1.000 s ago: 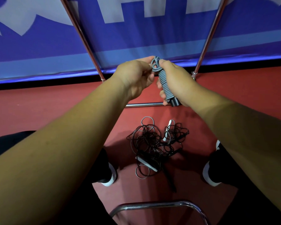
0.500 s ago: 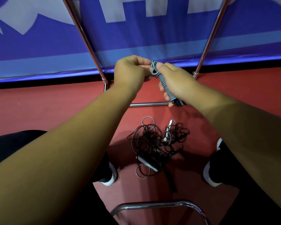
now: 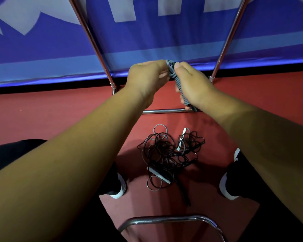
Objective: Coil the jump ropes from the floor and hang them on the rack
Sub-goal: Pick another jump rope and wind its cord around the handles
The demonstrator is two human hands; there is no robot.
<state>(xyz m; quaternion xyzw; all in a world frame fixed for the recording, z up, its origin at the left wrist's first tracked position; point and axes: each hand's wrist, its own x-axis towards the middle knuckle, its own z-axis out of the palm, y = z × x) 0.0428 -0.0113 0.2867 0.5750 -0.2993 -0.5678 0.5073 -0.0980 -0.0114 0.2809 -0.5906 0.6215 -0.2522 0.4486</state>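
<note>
Tangle of black jump ropes (image 3: pixel 168 158) is left on the red floor (image 3: pixel 59 109). Beyond it, a grey coiled rope (image 3: pixel 182 95) is gripped by the right hand (image 3: pixel 194 86), long axis steep, top leaning left. Its top loop is pinched by the left hand (image 3: pixel 145 77).

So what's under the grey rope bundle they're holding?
A tangled pile of black and grey jump ropes with white handles lies on the red floor below. Anything beneath the tangle is covered.

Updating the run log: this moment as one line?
left hand: pinches top of grey jump rope | right hand: grips its wound bundle | other ropes: tangled on floor | stage: coiling, not yet hung
</note>
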